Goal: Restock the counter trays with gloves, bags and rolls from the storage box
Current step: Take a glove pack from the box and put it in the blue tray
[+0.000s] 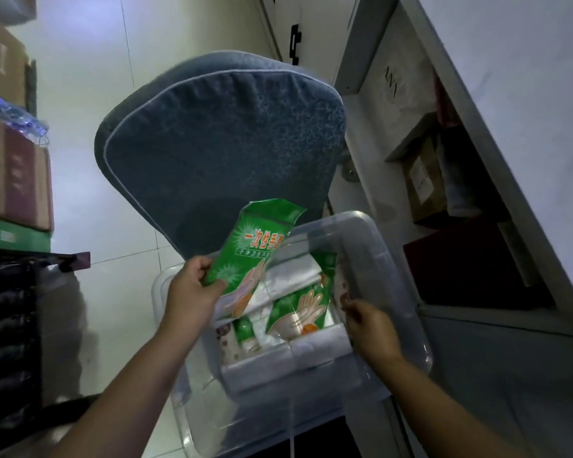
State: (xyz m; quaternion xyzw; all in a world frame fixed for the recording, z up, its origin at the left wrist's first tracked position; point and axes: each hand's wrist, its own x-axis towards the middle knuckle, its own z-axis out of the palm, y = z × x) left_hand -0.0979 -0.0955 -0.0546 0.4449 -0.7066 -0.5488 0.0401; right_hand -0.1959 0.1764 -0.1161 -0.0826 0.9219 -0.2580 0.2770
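The clear storage box (158, 292) sits low in the head view, just in front of a blue cushioned chair (225, 143). Above the box's left rim, the left hand (192, 285) pinches a green disposable-glove packet (255, 252) by its lower corner, thumb on top; the packet is lifted and tilted away. Inside the box lie a second green glove packet (298, 309) and white plastic bags (278, 282), touching each other. The right hand (371, 328) is at the box's right wall with fingers curled – whether they grip anything I cannot tell. Cardboard cartons (14, 173) are stacked well left of the box.
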